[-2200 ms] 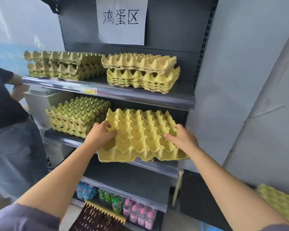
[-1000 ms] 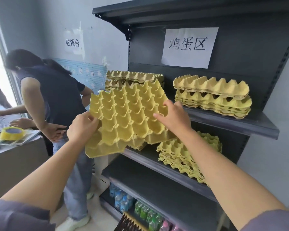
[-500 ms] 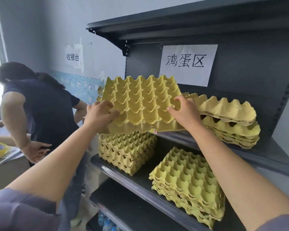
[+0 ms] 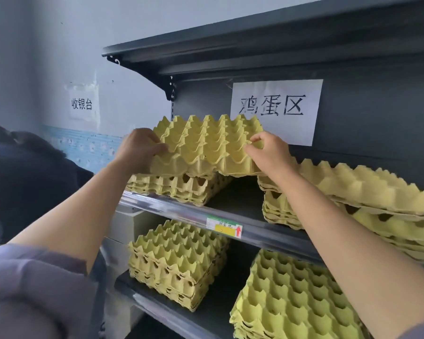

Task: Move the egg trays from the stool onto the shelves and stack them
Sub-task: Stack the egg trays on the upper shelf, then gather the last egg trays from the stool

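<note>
Over left stack [image 4: 171, 188], held tray [image 4: 206, 145] — sign [image 4: 277, 108] behind

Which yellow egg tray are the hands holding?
The yellow moulded-pulp egg tray above the upper shelf's left stack, gripped by left hand and right hand; others lie stacked.

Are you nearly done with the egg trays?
The shelves hold an upper left stack, upper right stack, lower left stack and lower right stack. Left hand and right hand grip one tray over the upper left stack, not yet released. The stool is unseen, so what's left is unknown.
</note>
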Demonstrator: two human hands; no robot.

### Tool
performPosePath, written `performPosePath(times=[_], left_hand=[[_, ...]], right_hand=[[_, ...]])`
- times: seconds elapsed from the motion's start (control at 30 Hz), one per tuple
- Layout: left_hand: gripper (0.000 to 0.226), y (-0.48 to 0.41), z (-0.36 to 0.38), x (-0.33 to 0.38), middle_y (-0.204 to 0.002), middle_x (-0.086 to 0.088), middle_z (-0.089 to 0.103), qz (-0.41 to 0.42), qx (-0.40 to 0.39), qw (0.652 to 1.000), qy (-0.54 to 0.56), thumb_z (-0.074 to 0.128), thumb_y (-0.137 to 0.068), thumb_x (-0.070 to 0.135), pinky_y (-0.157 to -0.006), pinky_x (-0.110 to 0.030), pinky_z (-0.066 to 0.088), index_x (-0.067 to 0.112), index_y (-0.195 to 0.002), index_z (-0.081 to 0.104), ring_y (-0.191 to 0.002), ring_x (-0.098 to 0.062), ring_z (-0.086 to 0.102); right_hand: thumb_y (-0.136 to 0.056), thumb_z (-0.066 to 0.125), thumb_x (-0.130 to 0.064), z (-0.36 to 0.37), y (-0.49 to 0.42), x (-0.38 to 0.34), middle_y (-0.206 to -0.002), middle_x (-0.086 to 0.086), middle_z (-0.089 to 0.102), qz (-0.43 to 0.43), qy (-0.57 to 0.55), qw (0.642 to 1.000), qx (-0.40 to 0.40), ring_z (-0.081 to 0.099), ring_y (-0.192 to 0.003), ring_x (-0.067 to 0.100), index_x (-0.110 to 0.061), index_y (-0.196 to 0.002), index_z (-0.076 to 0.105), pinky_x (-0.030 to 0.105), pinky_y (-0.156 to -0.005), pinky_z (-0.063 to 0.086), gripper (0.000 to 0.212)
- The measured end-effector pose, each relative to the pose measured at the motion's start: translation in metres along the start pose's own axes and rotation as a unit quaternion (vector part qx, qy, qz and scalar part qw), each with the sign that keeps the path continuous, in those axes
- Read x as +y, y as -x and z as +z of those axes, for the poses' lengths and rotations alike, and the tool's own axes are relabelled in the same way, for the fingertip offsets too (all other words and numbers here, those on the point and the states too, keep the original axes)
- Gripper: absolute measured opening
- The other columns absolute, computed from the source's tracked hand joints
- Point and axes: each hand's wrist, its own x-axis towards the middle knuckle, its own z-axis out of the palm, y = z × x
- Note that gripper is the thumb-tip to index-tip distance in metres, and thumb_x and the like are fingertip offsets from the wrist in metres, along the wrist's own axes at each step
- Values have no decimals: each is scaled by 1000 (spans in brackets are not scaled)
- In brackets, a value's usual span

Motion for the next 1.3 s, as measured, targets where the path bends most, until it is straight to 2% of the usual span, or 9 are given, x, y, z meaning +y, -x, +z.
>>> performPosePath(times=[0.23,0.4,0.57,0.7,0.8,0.87,0.97,1.1,1.3], left_hand=[[16,-97,5,-43,-95,-6,63,31,-22,999,38,74,-77,26,-82,-35,44,14,-86,67,-101,-32,56],[13,-138,10,-79,-68,-2,62,2,-16,992,127,63,-77,27,-77,-41,53,22,-65,62,-81,-28,59],[11,-163,19,-105,-85,-12,62,-6,-32,989,142,64,-78,27,-67,-39,55,18,-83,67,-74,-29,56],[11,-171,31,-125,-91,-13,66,14,-79,991,107,61,-83,25,-60,-28,46,16,-83,68,-81,-31,58],[13,-171,33,-129,-87,-15,66,23,-109,992,60,58,-84,29,-53,-25,41,20,-78,67,-74,-31,59],[19,-171,32,-127,-83,-12,66,32,-121,992,21,55,-78,40,-61,-29,50,23,-74,64,-72,-30,61],[32,-172,31,-126,-82,-11,66,40,-104,993,-40,48,-73,48,-80,-38,51,20,-77,64,-76,-30,62],[29,-168,32,-110,-86,-10,68,94,-37,989,-107,46,-90,39,-91,-40,33,17,-92,66,-91,-30,57],[19,-133,36,-58,-99,-4,69,196,-28,977,-75,49,-89,27,-88,-36,33,22,-95,66,-101,-30,56]], right_hand=[[-90,56,-33,51,-50,-40,-96,-1,55,52,20,998,11,55,-103,22,-14,-115,61,35,-87,47,32],[-90,54,-39,96,-71,-53,-93,0,58,96,24,995,5,58,-96,24,-12,-104,63,40,-87,50,31],[-90,50,-42,128,-87,-61,-97,4,63,107,68,992,-15,58,-94,26,-13,-100,60,38,-84,50,32],[-90,45,-47,146,-94,-59,-76,-1,50,124,131,983,-41,53,-83,26,-20,-74,46,35,-72,41,31],[-87,40,-55,146,-91,-53,-94,2,58,158,156,973,-57,58,-96,28,-20,-89,55,37,-78,47,38],[-85,38,-58,142,-87,-51,-105,2,61,174,169,968,-62,58,-100,29,-21,-101,59,43,-86,48,46],[-89,35,-58,141,-85,-49,-104,1,61,168,170,969,-58,56,-102,29,-23,-95,59,46,-91,46,43],[-93,35,-54,137,-78,-55,-109,0,60,118,198,973,-9,52,-107,28,-24,-97,59,43,-92,43,38],[-95,39,-50,100,-52,-53,-122,4,55,74,236,969,23,49,-114,32,-24,-112,59,40,-90,41,37]])
